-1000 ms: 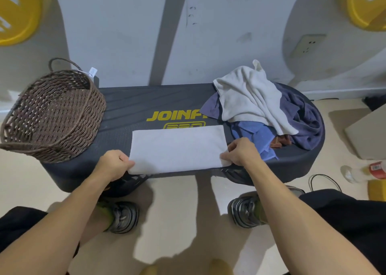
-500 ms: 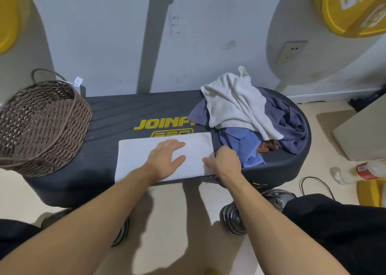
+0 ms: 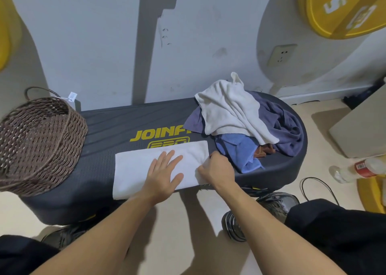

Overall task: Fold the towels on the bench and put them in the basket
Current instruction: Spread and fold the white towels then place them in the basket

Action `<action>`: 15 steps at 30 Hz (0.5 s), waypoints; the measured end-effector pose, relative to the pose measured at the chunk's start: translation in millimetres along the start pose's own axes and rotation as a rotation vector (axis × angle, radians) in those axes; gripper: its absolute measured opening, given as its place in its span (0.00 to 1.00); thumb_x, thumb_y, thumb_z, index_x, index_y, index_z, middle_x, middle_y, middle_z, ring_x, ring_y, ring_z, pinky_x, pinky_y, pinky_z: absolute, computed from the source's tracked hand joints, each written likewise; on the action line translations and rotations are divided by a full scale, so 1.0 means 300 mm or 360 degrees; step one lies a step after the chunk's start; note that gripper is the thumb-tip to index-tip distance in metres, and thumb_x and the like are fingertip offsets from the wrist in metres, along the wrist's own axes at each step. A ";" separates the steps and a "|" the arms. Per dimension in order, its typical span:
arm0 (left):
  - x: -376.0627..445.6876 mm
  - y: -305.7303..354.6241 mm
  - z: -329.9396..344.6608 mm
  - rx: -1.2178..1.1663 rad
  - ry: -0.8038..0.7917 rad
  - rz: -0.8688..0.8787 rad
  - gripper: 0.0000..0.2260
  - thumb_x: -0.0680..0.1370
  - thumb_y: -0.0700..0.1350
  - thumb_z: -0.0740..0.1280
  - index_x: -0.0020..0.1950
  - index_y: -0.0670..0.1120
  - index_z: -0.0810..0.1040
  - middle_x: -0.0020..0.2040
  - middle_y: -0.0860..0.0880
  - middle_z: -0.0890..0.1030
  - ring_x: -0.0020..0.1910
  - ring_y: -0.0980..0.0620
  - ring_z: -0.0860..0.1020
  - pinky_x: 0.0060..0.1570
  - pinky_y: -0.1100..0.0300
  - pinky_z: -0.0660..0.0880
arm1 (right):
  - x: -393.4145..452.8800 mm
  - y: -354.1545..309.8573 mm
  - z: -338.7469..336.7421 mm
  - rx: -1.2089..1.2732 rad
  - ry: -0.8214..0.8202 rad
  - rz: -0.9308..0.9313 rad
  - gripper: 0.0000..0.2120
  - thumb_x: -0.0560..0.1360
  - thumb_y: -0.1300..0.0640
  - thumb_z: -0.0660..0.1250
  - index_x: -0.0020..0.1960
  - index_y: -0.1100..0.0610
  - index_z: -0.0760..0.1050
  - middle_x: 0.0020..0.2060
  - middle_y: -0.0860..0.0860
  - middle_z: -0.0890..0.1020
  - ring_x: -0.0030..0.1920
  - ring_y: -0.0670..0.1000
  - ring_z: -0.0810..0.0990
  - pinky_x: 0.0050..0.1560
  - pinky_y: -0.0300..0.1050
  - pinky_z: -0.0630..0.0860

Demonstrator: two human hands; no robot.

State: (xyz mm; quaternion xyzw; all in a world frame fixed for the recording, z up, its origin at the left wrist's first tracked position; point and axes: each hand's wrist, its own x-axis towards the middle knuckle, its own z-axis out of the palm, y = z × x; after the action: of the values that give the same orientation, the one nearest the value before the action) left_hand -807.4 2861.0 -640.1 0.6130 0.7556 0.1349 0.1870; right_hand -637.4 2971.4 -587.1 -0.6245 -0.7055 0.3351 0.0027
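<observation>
White towel [image 3: 133, 170] lies as flat long strip on counter [image 3: 117, 124], under both hands. Left hand [image 3: 164, 173], one second ago gripping left end, now rests flat with fingers spread on middle; right hand [image 3: 216, 168] still pinches right edge. Judgement: crease line held, next fold across. Soft terry cloth. Crumpled towel pile [image 3: 246, 120] beyond right hand; stiff woven basket [image 3: 39, 141] far left of left hand.
</observation>
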 end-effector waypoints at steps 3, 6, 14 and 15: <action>0.005 -0.006 0.005 0.0002 -0.0028 -0.0009 0.25 0.81 0.60 0.53 0.79 0.59 0.57 0.81 0.56 0.51 0.80 0.53 0.45 0.76 0.52 0.41 | -0.014 -0.006 0.015 -0.0093 0.0016 -0.0079 0.13 0.73 0.55 0.65 0.54 0.60 0.72 0.58 0.60 0.73 0.60 0.62 0.72 0.56 0.51 0.72; 0.006 -0.010 0.009 0.0032 -0.0050 -0.0025 0.25 0.83 0.58 0.54 0.79 0.59 0.55 0.81 0.57 0.48 0.80 0.54 0.42 0.75 0.53 0.38 | -0.019 -0.020 0.015 -0.0093 -0.0018 -0.0345 0.09 0.73 0.57 0.64 0.50 0.57 0.66 0.53 0.59 0.75 0.54 0.62 0.75 0.48 0.50 0.70; 0.002 -0.013 0.015 0.0076 -0.0076 -0.0032 0.26 0.81 0.62 0.48 0.79 0.62 0.51 0.81 0.59 0.46 0.79 0.57 0.38 0.74 0.56 0.33 | 0.030 0.010 -0.049 0.0606 -0.0187 0.0065 0.11 0.67 0.56 0.76 0.42 0.62 0.79 0.39 0.52 0.83 0.41 0.53 0.81 0.43 0.48 0.79; 0.002 -0.013 0.016 0.0084 -0.0073 -0.0034 0.26 0.80 0.62 0.47 0.79 0.62 0.51 0.81 0.59 0.45 0.79 0.57 0.38 0.74 0.56 0.33 | 0.030 0.009 -0.049 0.0681 -0.0216 0.0089 0.10 0.67 0.56 0.77 0.42 0.62 0.81 0.39 0.53 0.84 0.41 0.54 0.82 0.44 0.49 0.80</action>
State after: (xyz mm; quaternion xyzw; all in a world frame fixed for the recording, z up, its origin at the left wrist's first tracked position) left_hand -808.7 2860.5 -646.1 0.6125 0.7610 0.0987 0.1895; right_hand -630.6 2986.2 -580.7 -0.6051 -0.5992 0.5183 0.0783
